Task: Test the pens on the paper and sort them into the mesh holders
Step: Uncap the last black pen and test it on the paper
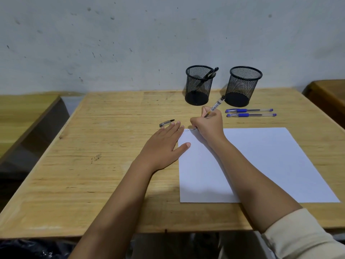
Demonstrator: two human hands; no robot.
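My right hand grips a black pen, its tip pressed on the top left corner of the white paper, where faint scribbles show. My left hand lies flat, fingers spread, on the table and the paper's left edge. A black pen cap lies just beyond its fingertips. Two black mesh holders stand at the back: the left holder has a black pen in it, the right holder looks empty. Two capped blue pens lie side by side in front of the right holder.
The wooden table ends against a grey wall. Another wooden table stands to the left across a gap, and a darker wooden one to the right.
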